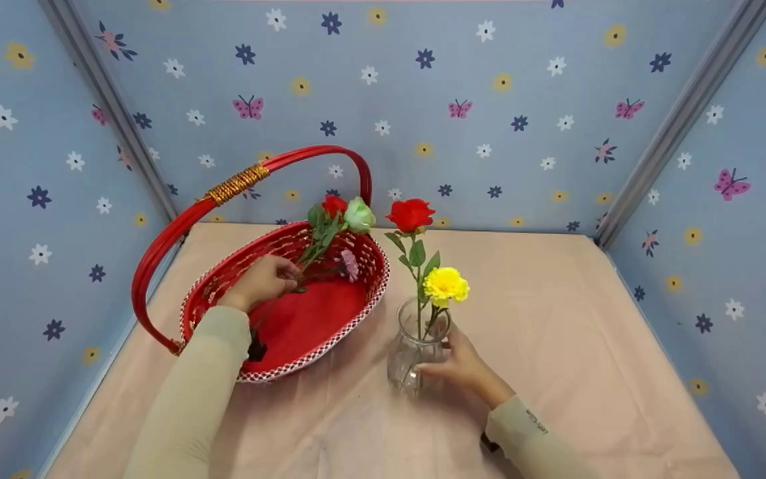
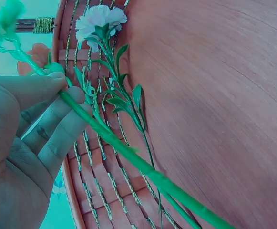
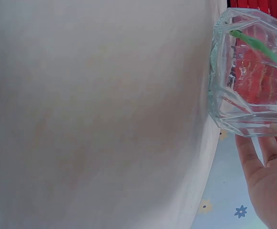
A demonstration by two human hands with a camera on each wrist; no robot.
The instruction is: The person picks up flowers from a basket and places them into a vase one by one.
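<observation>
Two flowers are already seated in the glass vase (image 1: 417, 346): a red rose (image 1: 410, 214) and a yellow carnation (image 1: 445, 285), both stems upright in its mouth. The vase stands on the counter (image 1: 556, 332), just beside the rim of the red basket (image 1: 303, 362). It is steadied by the right hand (image 1: 464, 364), whose fingers are laid round its side; in the right wrist view only the palm and finger bases are seen against the glass, so the tightness of the grip cannot be judged precisely.

Inside the basket, green stems are pinched between the fingers of the left hand (image 1: 264, 281); a pale green rose (image 1: 359, 214) and a second red bloom (image 1: 334, 204) are raised above the basket rim. Whether both blooms are held by this hand cannot be told. A white-pink carnation (image 2: 101, 19) lies apart on the woven basket wall, ungripped.

The work is judged roughly half complete: two flowers are placed, up to two are in hand, and one is left in the basket.
</observation>
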